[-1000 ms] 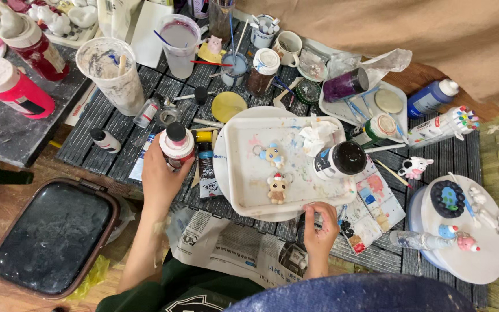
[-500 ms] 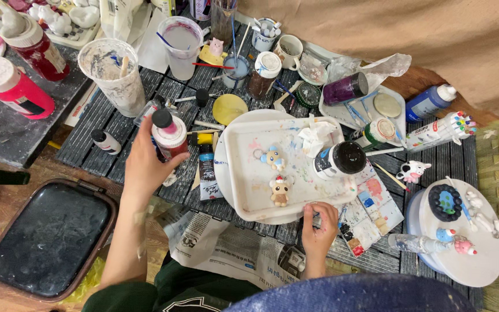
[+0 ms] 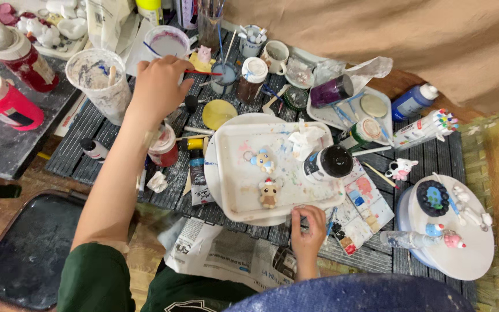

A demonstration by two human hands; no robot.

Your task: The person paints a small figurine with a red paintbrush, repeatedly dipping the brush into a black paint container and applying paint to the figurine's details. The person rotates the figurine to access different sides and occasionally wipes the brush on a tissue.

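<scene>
Over the cluttered slat table [image 3: 76,136], the left hand [image 3: 158,86] is curling its fingers around a thin red-handled brush [image 3: 203,73] near the water cup [image 3: 167,43]; the right hand [image 3: 308,228] is pinching the white tray's [image 3: 235,196] front edge, fingers nearly closed.
</scene>
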